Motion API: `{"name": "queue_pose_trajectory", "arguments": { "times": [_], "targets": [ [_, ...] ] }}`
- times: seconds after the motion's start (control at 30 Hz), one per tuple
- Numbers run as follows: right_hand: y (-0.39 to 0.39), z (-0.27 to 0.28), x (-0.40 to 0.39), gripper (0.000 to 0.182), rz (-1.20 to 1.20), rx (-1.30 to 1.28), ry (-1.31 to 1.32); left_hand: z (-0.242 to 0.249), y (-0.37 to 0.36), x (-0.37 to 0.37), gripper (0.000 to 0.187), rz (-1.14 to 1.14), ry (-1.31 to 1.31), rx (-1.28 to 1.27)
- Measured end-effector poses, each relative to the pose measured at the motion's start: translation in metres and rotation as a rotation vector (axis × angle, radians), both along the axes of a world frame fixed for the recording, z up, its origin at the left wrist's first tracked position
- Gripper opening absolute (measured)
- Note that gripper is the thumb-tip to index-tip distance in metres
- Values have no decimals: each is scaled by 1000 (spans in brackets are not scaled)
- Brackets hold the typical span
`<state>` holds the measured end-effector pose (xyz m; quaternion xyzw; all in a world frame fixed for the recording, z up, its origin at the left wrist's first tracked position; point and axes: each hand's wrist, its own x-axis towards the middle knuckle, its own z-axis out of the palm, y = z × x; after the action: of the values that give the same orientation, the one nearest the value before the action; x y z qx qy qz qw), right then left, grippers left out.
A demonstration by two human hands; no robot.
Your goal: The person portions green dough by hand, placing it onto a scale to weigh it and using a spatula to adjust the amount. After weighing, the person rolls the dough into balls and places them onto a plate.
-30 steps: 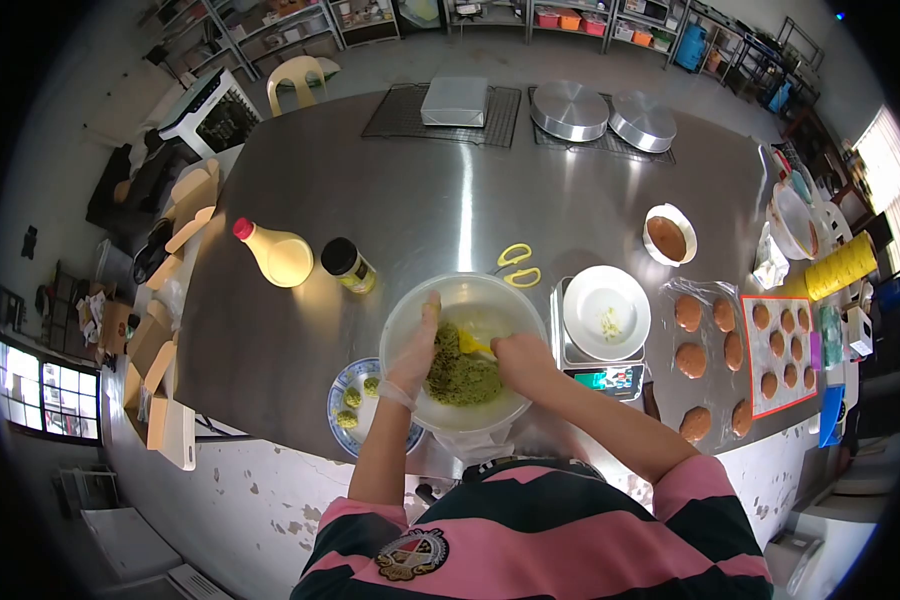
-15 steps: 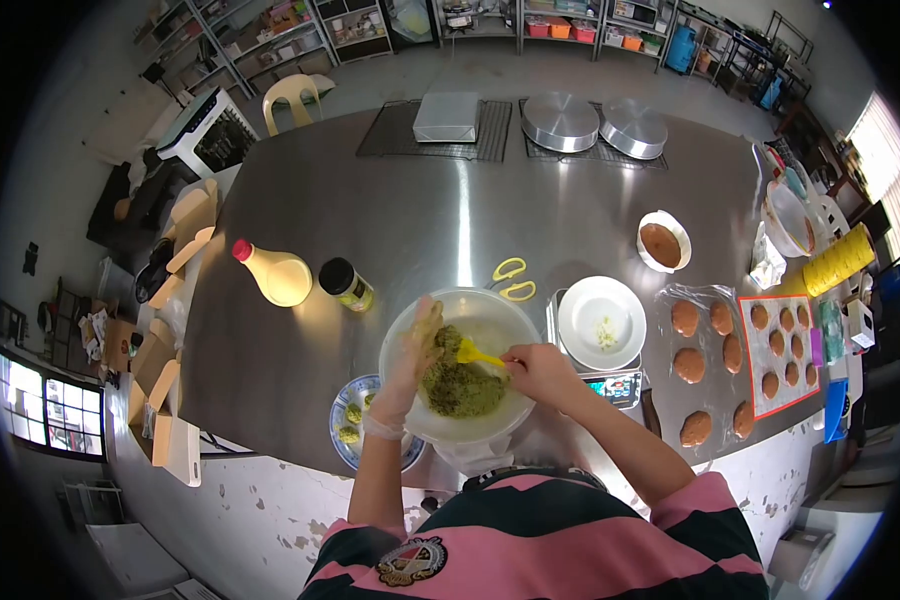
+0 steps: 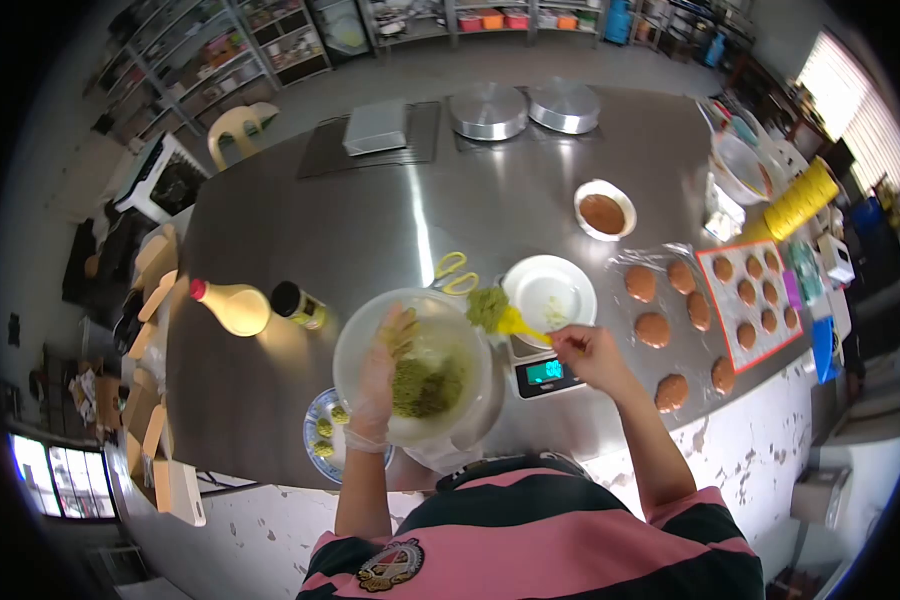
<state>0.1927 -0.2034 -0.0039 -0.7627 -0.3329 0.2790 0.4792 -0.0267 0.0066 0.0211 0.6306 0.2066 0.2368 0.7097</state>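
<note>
My left hand (image 3: 378, 375), in a clear plastic glove, is inside the left part of a translucent bowl (image 3: 475, 385), fingers stretched out and smeared with green. Crumbly green mixture (image 3: 425, 388) lies in the bowl. My right hand (image 3: 585, 352) grips the handle of a yellow spatula (image 3: 515, 322), whose head bears a clump of green mixture (image 3: 487, 308) between bowl and white plate. That plate (image 3: 577, 275), with a few green crumbs, sits on a digital scale (image 3: 558, 377). Left of the bowl, a blue-patterned plate (image 3: 316, 440) holds several green lumps.
A yellow bottle (image 3: 238, 309), a black-capped jar (image 3: 298, 305) and yellow-handled scissors (image 3: 455, 272) lie around the bowl. Brown rounds (image 3: 653, 329) rest on plastic and on a red-edged mat (image 3: 745, 355) at right. Metal pans (image 3: 488, 112) stand at the back, a brown-filled bowl (image 3: 604, 210) nearer.
My right hand has lifted the spatula out of the bowl with a clump of green mixture and moved it right, towards the plate on the scale. The view has shifted.
</note>
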Motion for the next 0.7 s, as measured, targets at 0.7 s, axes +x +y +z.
{"name": "queue_pose_trajectory", "arguments": {
  "times": [0.7],
  "targets": [
    [43,19,-33,21,359,-189,-203,2,11,14,47,-223,493,629]
  ]
}}
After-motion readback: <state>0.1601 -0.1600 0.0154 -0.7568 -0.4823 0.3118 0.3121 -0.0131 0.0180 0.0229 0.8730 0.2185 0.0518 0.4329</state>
